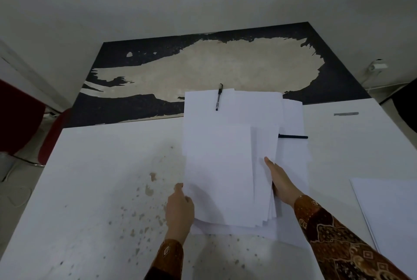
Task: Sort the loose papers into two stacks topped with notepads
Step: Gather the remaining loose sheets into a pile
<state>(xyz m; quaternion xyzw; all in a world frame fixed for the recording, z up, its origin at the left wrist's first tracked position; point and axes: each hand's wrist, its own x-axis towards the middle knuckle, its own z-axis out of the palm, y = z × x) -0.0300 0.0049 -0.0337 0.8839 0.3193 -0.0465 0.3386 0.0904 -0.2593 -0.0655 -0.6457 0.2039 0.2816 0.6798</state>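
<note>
While left hand (pixel 179 208) grips paper stack (pixel 220 173), right hand (pixel 281 181) presses flat, grip open.

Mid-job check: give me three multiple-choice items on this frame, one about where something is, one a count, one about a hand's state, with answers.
1. Where does the capped pen lie?
A. on the far end of the paper pile
B. on the bare stained table
C. in the left hand

2. How many dark pens show in all?
A. one
B. two
C. four

3. What is the left hand doing?
A. resting flat on the table, away from the papers
B. gripping the near left edge of the paper pile
C. holding a pen

Answers: 1 A, the pen sits on the top sheet of the paper pile near its far edge. 2 B, besides that pen, a second pen sticks out at the pile's right side, partly covered. 3 B, its fingers curl round the sheets' edge, while the right hand lies straight-fingered along the pile's right side.
</note>
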